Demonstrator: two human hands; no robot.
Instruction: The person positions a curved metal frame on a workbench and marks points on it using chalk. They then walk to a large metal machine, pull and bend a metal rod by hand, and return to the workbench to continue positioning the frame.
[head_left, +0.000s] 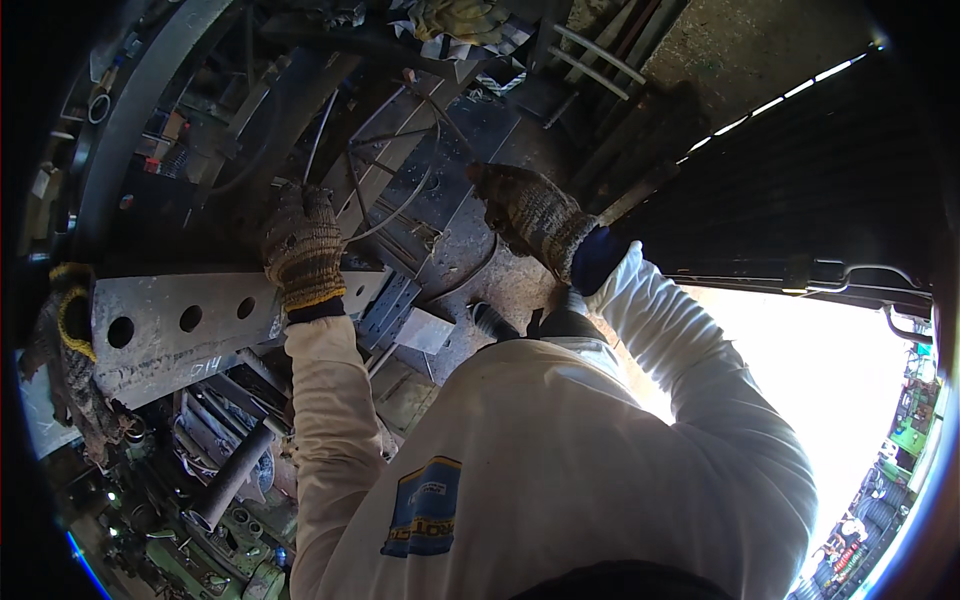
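My left hand (303,245), in a soiled brown knitted glove with a yellow cuff edge, is at the top edge of a grey steel plate (165,345) with a row of round holes. Its fingers look curled. A thin pale rod (320,137) rises by the fingertips, but shadow hides whether they grip it. Over the floor to the right, my right hand (535,213) wears a similar glove, its fingers closed and pointing left. From its fingertips a thin dark rod (447,122) slants up and left.
A spare dark glove (75,365) drapes over the plate's left end. Below the plate are metal pipes (232,475) and green machinery (180,560). A cable (470,280) curves across the floor. A dark corrugated panel (800,190) stands at the right, beside a bright opening.
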